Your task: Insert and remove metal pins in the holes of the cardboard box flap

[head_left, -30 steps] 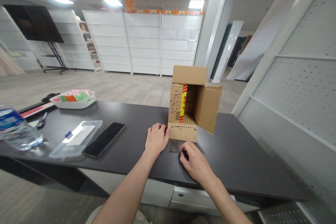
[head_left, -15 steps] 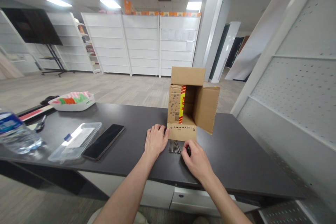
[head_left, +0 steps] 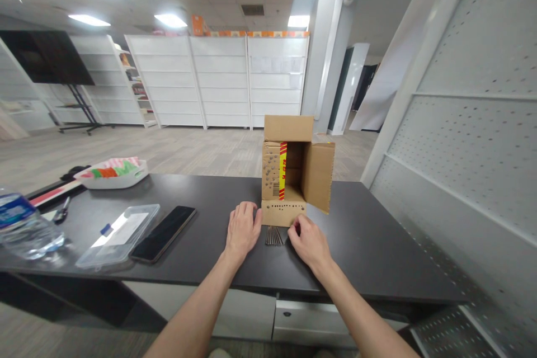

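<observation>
An opened cardboard box stands on the dark tabletop, its mouth towards me and its lower flap hanging down with a row of small dark holes. Several thin metal screws or nails lie side by side just below that flap. My left hand rests palm down on the table at the box's left, fingers stretched out, fingertips close to the flap. At the flap's lower right corner is my right hand, thumb and index finger curled into a pinch. Whatever they hold is hidden or too small to name.
To the left lie a black phone, a clear plastic case and a water bottle. Behind them is a white basket with coloured wrappers. A perforated white panel rises along the right side.
The camera view has shifted a little, so the scene sits slightly lower and further left. My right hand has moved slightly towards the flap's right corner. My left hand stays beside the box.
</observation>
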`<state>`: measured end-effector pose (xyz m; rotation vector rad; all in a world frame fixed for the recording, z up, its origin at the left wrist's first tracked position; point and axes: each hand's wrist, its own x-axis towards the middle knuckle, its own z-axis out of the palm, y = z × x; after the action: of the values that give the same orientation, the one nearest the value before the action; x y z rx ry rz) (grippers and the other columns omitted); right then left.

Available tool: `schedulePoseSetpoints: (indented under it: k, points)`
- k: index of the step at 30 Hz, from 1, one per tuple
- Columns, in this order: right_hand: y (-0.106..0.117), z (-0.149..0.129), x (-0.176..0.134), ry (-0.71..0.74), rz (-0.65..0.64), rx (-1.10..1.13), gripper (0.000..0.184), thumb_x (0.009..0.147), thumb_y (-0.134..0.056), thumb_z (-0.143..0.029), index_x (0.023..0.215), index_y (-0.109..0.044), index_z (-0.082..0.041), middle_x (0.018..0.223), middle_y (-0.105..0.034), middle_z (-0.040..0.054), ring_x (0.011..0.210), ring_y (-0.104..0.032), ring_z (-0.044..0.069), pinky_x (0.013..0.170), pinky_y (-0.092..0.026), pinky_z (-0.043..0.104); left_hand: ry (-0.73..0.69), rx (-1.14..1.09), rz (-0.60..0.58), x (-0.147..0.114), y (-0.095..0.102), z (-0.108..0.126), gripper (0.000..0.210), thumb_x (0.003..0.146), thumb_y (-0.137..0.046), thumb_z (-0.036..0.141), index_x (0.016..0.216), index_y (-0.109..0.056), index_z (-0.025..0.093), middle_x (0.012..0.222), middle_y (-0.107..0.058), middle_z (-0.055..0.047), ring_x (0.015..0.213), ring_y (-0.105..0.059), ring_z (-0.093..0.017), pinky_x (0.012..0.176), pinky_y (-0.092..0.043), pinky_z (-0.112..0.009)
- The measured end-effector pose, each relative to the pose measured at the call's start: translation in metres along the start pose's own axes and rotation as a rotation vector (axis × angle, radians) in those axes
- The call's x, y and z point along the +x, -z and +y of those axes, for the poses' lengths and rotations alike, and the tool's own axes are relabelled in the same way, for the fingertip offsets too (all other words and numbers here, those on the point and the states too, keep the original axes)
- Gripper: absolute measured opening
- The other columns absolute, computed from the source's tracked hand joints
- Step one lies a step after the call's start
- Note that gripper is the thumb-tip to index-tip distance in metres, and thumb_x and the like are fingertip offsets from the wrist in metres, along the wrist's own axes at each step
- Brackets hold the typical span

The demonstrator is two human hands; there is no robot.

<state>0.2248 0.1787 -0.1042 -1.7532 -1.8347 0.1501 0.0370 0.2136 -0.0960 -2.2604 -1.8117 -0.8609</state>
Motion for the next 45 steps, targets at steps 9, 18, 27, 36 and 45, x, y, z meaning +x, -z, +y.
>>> schedulePoseSetpoints:
  k: [9, 18, 27, 36, 45]
  points:
    - [-0.002, -0.006, -0.002, -0.002, -0.028, -0.197, 0.009, 0.090, -0.046, -0.023, 0.089, -0.054, -0.020, 0.086, -0.067, 0.0050, 0.070, -0.062, 0.016, 0.059, -0.028, 0.027, -0.146, -0.133, -0.083, -0.013, 0.001, 0.000, 0.021, 0.096, -0.036, 0.027, 0.099, -0.055, 0.020, 0.099, -0.065, -0.006, 0.095, -0.059, -0.020, 0.085, -0.043, -0.034]
    - [-0.003, -0.005, -0.002, 0.014, -0.017, -0.207, 0.010, 0.090, -0.045, -0.023, 0.089, -0.054, -0.019, 0.085, -0.067, 0.0046, 0.069, -0.061, 0.016, 0.059, -0.027, 0.027, -0.163, -0.137, -0.216, -0.042, 0.020, 0.010, 0.017, 0.093, -0.043, 0.028, 0.101, -0.057, 0.022, 0.103, -0.065, -0.004, 0.098, -0.058, -0.020, 0.085, -0.043, -0.034]
    - [-0.003, -0.005, -0.002, 0.007, -0.019, -0.189, 0.010, 0.089, -0.045, -0.022, 0.088, -0.054, -0.019, 0.085, -0.067, 0.0049, 0.069, -0.060, 0.016, 0.059, -0.026, 0.027, -0.127, -0.149, -0.239, -0.042, 0.022, 0.010, 0.015, 0.091, -0.047, 0.027, 0.100, -0.058, 0.023, 0.105, -0.064, -0.004, 0.102, -0.057, -0.021, 0.088, -0.041, -0.036]
    - [-0.002, -0.005, 0.000, -0.034, -0.070, -0.204, 0.010, 0.090, -0.044, -0.024, 0.090, -0.054, -0.020, 0.087, -0.067, 0.0040, 0.072, -0.062, 0.016, 0.061, -0.028, 0.027, -0.125, -0.188, -0.240, -0.041, 0.020, 0.009, 0.015, 0.090, -0.045, 0.025, 0.098, -0.058, 0.023, 0.103, -0.064, -0.004, 0.101, -0.056, -0.022, 0.087, -0.040, -0.038]
    - [-0.004, -0.005, 0.001, -0.026, -0.063, -0.196, 0.011, 0.089, -0.044, -0.024, 0.088, -0.054, -0.020, 0.086, -0.067, 0.0037, 0.072, -0.062, 0.016, 0.060, -0.027, 0.028, -0.126, -0.194, -0.229, -0.042, 0.020, 0.007, 0.015, 0.088, -0.047, 0.024, 0.096, -0.060, 0.023, 0.101, -0.064, -0.004, 0.099, -0.057, -0.022, 0.086, -0.040, -0.037]
